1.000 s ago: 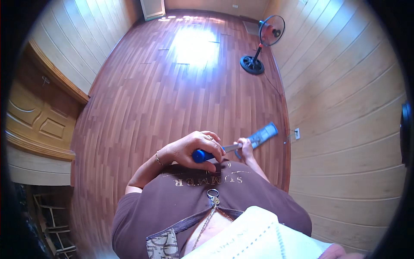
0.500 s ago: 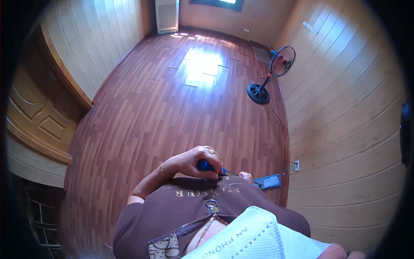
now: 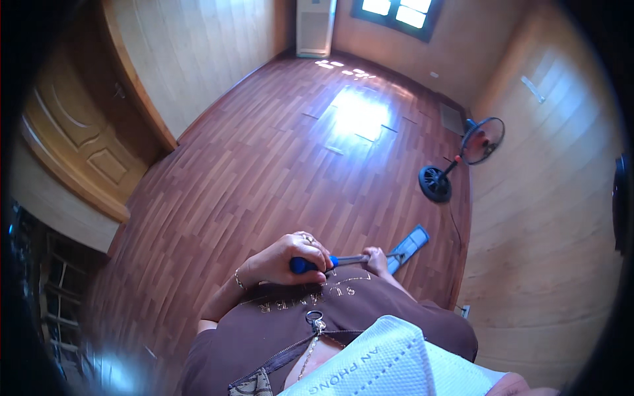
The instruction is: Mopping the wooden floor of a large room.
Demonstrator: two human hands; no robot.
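Note:
My left hand is wrapped round the blue grip of a flat mop, close in front of my chest. A ring and a bracelet show on this hand and wrist. Farther along the grey pole, my right hand grips it with curled fingers. Just beyond that hand, the flat blue mop head lies tilted on the wooden floor, to the right of my body.
A standing fan with a round black base is near the right wall, its cord trailing along the floor. On the left is a wooden door. A tall white cabinet-like unit stands at the far wall, left of a window.
The view has turned, so the room shifts right and down. The mop head and right hand now show more fully, with the pole visible between both hands.

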